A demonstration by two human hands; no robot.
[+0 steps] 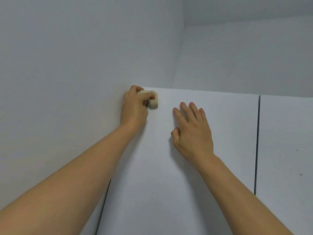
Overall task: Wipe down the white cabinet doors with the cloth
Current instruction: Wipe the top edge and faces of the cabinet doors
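Note:
A white cabinet door (pixel 169 175) fills the middle of the view, its top edge running just above my hands. My left hand (pixel 134 109) is shut on a small, bunched-up beige cloth (pixel 153 102) and presses it against the door's top left corner. My right hand (pixel 193 131) lies flat on the same door, a little lower and to the right, fingers spread and holding nothing. A second white door (pixel 286 150) stands to the right, past a thin dark gap (pixel 257 145).
A plain white wall (pixel 59 73) meets the door on the left along a dark seam (pixel 103 204). Above the cabinet, more white wall and a corner (pixel 183 31) rise toward the ceiling. A few small dark specks (pixel 300 174) mark the right door.

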